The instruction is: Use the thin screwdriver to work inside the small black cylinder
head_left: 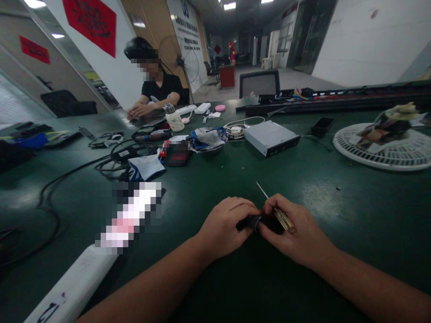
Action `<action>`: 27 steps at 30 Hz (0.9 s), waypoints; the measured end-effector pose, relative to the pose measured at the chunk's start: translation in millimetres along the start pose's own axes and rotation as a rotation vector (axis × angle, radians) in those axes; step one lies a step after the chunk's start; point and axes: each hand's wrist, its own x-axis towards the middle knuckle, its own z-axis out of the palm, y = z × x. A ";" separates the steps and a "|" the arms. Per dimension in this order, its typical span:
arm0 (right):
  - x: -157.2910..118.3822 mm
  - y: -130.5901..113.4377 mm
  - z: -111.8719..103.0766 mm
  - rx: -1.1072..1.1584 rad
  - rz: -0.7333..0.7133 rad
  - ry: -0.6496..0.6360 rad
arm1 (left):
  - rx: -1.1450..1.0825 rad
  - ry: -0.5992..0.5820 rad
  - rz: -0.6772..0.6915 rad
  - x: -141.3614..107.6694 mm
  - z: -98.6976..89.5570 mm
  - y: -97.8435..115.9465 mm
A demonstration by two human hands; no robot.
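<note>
My left hand (pixel 229 226) is closed around a small black object (pixel 255 221) just above the green table. My right hand (pixel 296 229) touches the same black object with its thumb, and its fingers hold a screwdriver with a yellowish handle (pixel 284 220). The screwdriver's thin metal shaft (pixel 261 190) points up and to the left, away from the black object. Both hands are close together, and my fingers hide much of the black object.
A silver disc drive (pixel 272 137) lies beyond my hands. To the right sits a white fan grille (pixel 380 154); cloth gloves (pixel 146 167) and black cables (pixel 50 188) lie left. A long white object (pixel 76 280) is at lower left. Across the table sits a person (pixel 163 89).
</note>
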 end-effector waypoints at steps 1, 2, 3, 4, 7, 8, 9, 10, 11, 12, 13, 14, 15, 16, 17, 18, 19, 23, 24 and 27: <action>0.3 0.1 0.1 -0.004 0.004 -0.003 | 0.001 -0.001 -0.009 0.0 -0.2 0.5; 0.8 0.1 0.1 -0.003 0.015 -0.003 | -0.001 0.002 -0.019 0.1 -0.3 0.9; 1.5 0.2 0.0 0.000 0.027 0.000 | -0.003 0.007 -0.031 0.2 -0.3 1.1; 2.2 0.4 -0.3 0.004 0.039 0.005 | -0.006 0.015 -0.044 0.3 -0.1 1.2; 3.0 1.8 -2.1 0.047 0.045 0.020 | -0.005 0.060 -0.106 1.1 0.5 1.1; 2.5 2.8 -3.0 0.085 0.029 0.035 | 0.001 0.081 -0.140 1.4 0.6 0.9; 1.5 4.1 -4.2 0.135 -0.002 0.054 | 0.012 0.106 -0.183 1.6 0.6 0.6; 0.2 5.5 -5.5 0.192 -0.050 0.076 | 0.027 0.136 -0.231 1.8 0.5 0.3; -1.4 6.9 -6.8 0.247 -0.110 0.100 | 0.045 0.172 -0.278 1.9 0.4 -0.2; -3.0 8.1 -8.1 0.291 -0.171 0.118 | 0.062 0.211 -0.320 1.9 0.2 -0.7; -4.3 9.0 -9.4 0.322 -0.226 0.128 | 0.075 0.247 -0.353 1.8 0.1 -1.2; -5.3 9.4 -10.4 0.342 -0.268 0.125 | 0.083 0.278 -0.374 1.7 0.0 -1.8; -5.9 9.4 -11.3 0.355 -0.296 0.115 | 0.086 0.298 -0.385 1.5 0.1 -2.2; -5.9 8.9 -11.9 0.364 -0.310 0.098 | 0.086 0.306 -0.388 1.4 0.3 -2.6; -5.5 8.0 -12.3 0.370 -0.317 0.077 | 0.085 0.306 -0.386 1.3 0.5 -2.8; -4.8 6.9 -12.4 0.375 -0.320 0.054 | 0.081 0.302 -0.379 1.2 0.8 -2.8; -3.9 5.6 -12.3 0.380 -0.320 0.032 | 0.074 0.296 -0.368 1.1 1.0 -2.6; -1.3 1.3 -10.7 0.369 -0.321 -0.007 | 0.045 0.266 -0.322 1.0 1.4 -0.7; -1.2 0.8 -10.1 0.356 -0.323 -0.007 | 0.044 0.257 -0.314 0.9 1.3 -0.3; -1.7 0.5 -8.5 0.295 -0.324 0.012 | 0.051 0.269 -0.305 1.0 1.3 0.1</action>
